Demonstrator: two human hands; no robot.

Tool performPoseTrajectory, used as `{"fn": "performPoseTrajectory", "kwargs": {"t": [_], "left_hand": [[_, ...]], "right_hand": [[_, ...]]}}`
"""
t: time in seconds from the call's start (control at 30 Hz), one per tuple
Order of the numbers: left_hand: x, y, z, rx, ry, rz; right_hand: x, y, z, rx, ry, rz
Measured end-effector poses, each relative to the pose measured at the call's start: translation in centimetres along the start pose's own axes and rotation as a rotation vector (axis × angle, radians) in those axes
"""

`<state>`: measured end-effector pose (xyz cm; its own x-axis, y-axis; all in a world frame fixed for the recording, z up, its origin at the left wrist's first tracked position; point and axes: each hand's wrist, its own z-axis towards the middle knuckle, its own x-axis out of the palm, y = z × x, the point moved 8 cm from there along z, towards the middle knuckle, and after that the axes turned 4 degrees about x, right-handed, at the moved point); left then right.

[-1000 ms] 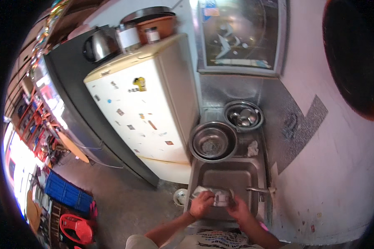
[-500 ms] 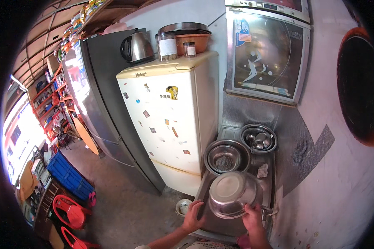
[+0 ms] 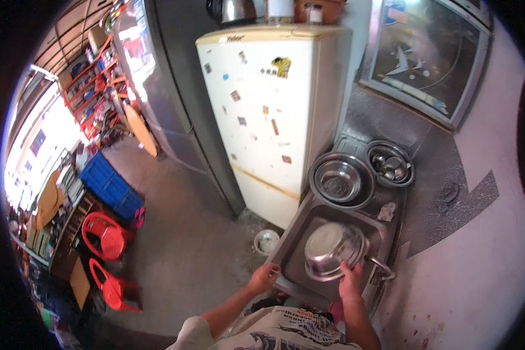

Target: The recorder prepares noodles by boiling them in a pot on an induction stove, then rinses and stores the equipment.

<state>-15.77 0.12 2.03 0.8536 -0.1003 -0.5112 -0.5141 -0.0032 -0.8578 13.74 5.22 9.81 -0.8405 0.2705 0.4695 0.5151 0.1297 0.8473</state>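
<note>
Over the sink (image 3: 294, 262), a shiny metal basin (image 3: 332, 245) is held tilted, its flat bottom turned up toward me. My right hand (image 3: 350, 279) grips its near rim, thumb on the outside. My left hand (image 3: 265, 277) is at the sink's left edge, apart from the basin, fingers loosely bent with nothing visible in them; whether it touches the edge I cannot tell. Just right of the basin is a faucet (image 3: 381, 268). Behind it, nested metal basins (image 3: 341, 181) stand on the drainboard, beside another metal bowl (image 3: 410, 175) holding several small metal cups or bowls.
A crumpled whitish cloth or wad (image 3: 386, 212) lies on the sink's right ledge. A white fridge (image 3: 262, 116) stands beyond the sink on the left. On the floor is a small white bowl (image 3: 266, 241). Red chairs (image 3: 104, 239) and blue crates (image 3: 111, 185) are farther left.
The view has tipped downward. My right hand still holds the basin, now lower over the sink. My left hand's spread fingers have drawn in, and it remains apart from the basin.
</note>
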Motion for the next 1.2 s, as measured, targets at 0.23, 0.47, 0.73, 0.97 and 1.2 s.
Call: {"fn": "performPoseTrajectory", "kwargs": {"t": [0.23,0.47,0.73,0.97,1.2], "left_hand": [[-3.6,13.3,-11.0,-0.373,-0.262,0.082],[-3.8,24.0,-25.7,-0.966,-0.304,-0.076],[-9.9,32.2,-24.9,-1.016,-0.342,-0.244],[-20.2,40.2,-14.3,-0.771,-0.096,0.013],[-33.7,44.3,-2.0,-0.531,-0.023,0.096]], "right_hand": [[3.8,4.3,0.6,-0.001,0.150,0.054],[1.9,1.5,1.4,0.150,-0.097,0.046],[3.0,1.9,1.2,0.032,-0.288,-0.053],[3.2,1.2,2.7,-0.055,-0.398,0.150],[16.7,9.5,-0.3,-0.261,-0.453,0.099]]}}
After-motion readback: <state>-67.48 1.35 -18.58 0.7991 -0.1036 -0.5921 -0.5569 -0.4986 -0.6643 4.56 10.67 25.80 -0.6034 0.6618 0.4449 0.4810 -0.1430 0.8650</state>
